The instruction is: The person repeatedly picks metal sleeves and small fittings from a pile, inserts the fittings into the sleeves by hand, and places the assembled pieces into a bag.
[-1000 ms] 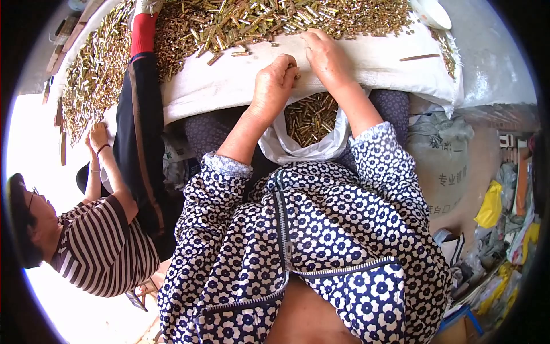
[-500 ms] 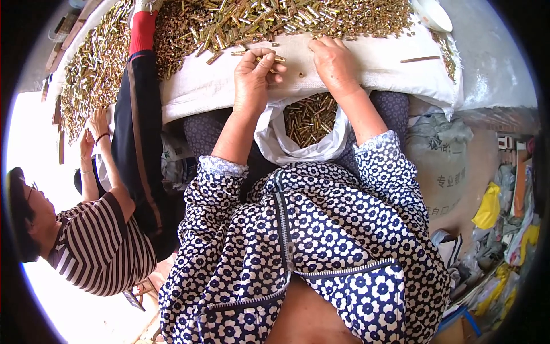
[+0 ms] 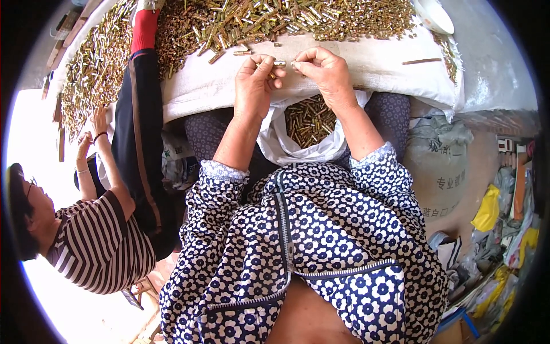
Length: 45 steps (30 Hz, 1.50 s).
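My left hand point(image 3: 255, 80) is closed around a small brass-coloured metal cylinder point(image 3: 279, 63), its end sticking out past the thumb and forefinger. Close beside that end, the thumb and forefinger of my right hand point(image 3: 326, 73) pinch together on a tiny piece too small to make out. Both hands hover over the white cloth point(image 3: 200, 86) along the near edge of the heap. Below them, on my lap, an open white plastic bag point(image 3: 272, 140) contains many similar cylinders point(image 3: 311, 120).
A big heap of brass-coloured metal pieces point(image 3: 258, 23) spreads across the far side. A thin rod point(image 3: 421, 61) lies on the cloth at right, near a white bowl point(image 3: 438, 17). At left another person point(image 3: 103, 241) works at the heap's edge. Plastic bags point(image 3: 487, 206) lie at right.
My right hand has come back from the heap's edge, moving left and nearer, to meet the cylinder in my left hand. The left hand has barely moved.
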Motion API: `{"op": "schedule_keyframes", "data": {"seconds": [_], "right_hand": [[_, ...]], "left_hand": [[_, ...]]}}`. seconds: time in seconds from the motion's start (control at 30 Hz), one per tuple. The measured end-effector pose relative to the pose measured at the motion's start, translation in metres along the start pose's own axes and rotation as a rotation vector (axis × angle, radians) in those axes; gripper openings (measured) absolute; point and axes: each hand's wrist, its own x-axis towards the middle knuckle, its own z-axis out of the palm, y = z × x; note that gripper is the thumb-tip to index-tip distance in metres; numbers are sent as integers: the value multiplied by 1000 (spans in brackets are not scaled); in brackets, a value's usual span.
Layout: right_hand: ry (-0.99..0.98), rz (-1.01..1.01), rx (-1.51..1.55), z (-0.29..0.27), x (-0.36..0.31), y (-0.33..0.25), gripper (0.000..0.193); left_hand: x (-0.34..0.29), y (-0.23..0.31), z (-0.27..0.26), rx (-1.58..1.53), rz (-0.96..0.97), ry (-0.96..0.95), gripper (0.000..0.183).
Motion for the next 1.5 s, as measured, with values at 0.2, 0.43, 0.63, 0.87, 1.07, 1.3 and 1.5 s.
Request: {"op": "schedule_keyframes", "data": {"seconds": [0.2, 0.43, 0.63, 0.87, 1.07, 1.3, 1.5], "right_hand": [[26, 51, 225, 8, -7, -3, 8], [37, 8, 282, 12, -9, 4, 11], [68, -8, 430, 15, -11, 7, 12], [60, 41, 594, 16, -11, 9, 10], [88, -79, 400, 17, -15, 5, 9], [27, -47, 514, 15, -18, 6, 9], [32, -158, 291, 12, -19, 4, 8]], "left_hand": [[-2, -3, 1, -25, -3, -1, 8], [-2, -8, -4, -11, -15, -77, 11], [-4, -8, 1, -36, -28, -52, 12], [-4, -12, -1, -75, 17, -90, 12], [-7, -9, 4, -60, 48, -97, 12], [-8, -11, -2, -60, 46, -121, 12], [-11, -8, 1, -34, 56, -115, 13]]}}
